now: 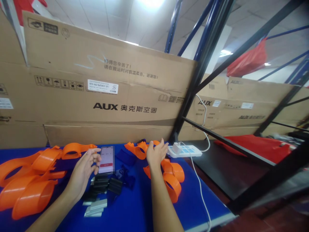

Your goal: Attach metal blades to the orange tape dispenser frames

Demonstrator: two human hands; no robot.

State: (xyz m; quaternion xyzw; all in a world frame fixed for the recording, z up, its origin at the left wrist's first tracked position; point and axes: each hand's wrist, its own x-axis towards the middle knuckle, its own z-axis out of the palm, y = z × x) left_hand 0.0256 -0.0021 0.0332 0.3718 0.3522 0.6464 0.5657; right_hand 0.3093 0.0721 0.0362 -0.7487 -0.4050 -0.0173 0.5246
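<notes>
My left hand (83, 172) is just left of a phone (106, 161), its fingers loosely bent and apart; whether a fingertip touches the phone's edge I cannot tell. The lit screen has digits and a red button. My right hand (156, 154) is raised with fingers spread, holding nothing, among orange plastic ring-shaped parts (172, 187). Below the phone lie several black blocks (100, 183) and a few flat silver-grey pieces (96, 207). Dark blue pieces (126, 177) lie to the right of the blocks. More large orange ring-shaped parts (33, 196) are heaped at the left.
The blue tabletop (130, 209) ends at a pale front edge at the lower right. A white power strip (193, 151) and its cable (199, 193) lie on the right. Tall cardboard boxes (135, 87) stand behind, beside a dark metal rack post (190, 96).
</notes>
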